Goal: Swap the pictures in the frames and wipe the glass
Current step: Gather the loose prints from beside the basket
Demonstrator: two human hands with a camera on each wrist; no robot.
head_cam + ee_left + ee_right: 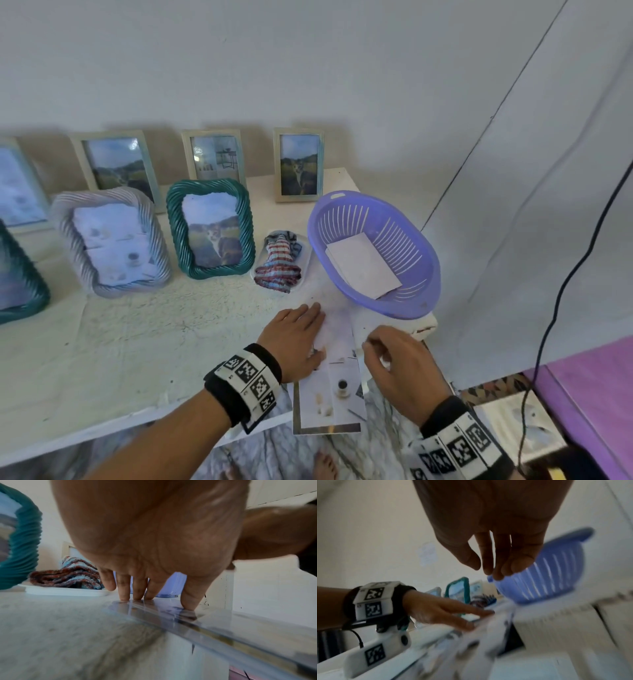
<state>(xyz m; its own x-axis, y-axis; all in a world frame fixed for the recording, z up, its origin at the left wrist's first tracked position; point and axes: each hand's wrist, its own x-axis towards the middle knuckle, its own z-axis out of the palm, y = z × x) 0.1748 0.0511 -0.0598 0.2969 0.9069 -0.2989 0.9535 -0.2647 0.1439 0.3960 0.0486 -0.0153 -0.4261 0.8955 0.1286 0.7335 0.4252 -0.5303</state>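
The glass pane (329, 407) lies flat at the near right corner of the table (137, 342), its near end hanging out past the table's edge, with a printed picture (337, 387) seen at it (whether the print lies on top or underneath I cannot tell). It looks thin, rigid and slick, so I judge it light but brittle, liable to skate on the tabletop and to tip off the edge; the safest hold is by its long edges, not by the face, which would smear. The left hand (296, 337) rests on its far part with fingers straight and spread, fingertips (124, 597) pressing down to pin it. The right hand (399, 363) hovers just right of the pane, fingers loosely curled and gripping nothing. Just beyond, the purple basket (421, 298) holds loose sheets, and left of it the striped cloth (279, 267) for wiping sits on a white dish. Farther left stand the teal frame (210, 228) and others, against the wall.
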